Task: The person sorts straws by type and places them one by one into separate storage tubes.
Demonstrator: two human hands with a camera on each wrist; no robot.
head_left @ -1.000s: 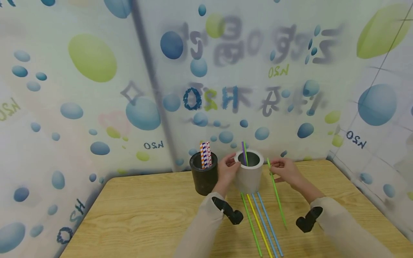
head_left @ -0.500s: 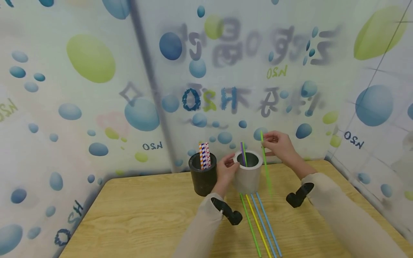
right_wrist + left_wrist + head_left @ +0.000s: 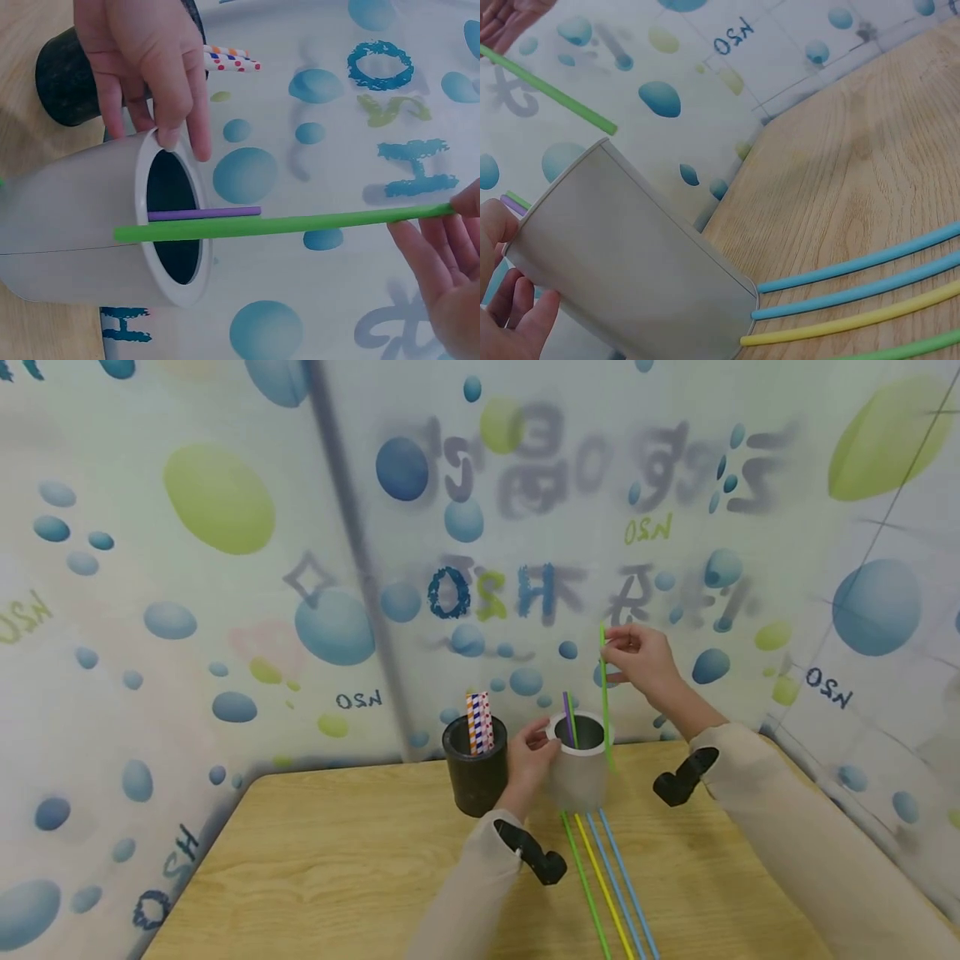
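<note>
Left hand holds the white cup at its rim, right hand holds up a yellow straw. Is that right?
The colour is wrong: the head view shows the right hand holding up a green straw, not yellow. The left hand holds the white cup at its rim.

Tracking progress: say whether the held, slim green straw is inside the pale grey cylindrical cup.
No: the held green straw ends visibly outside the pale cup.

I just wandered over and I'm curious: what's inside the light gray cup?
Inside the light gray cup, a purple straw and a green straw stand, tops sticking out. The cup's side hides their lower ends and the bottom.
</note>
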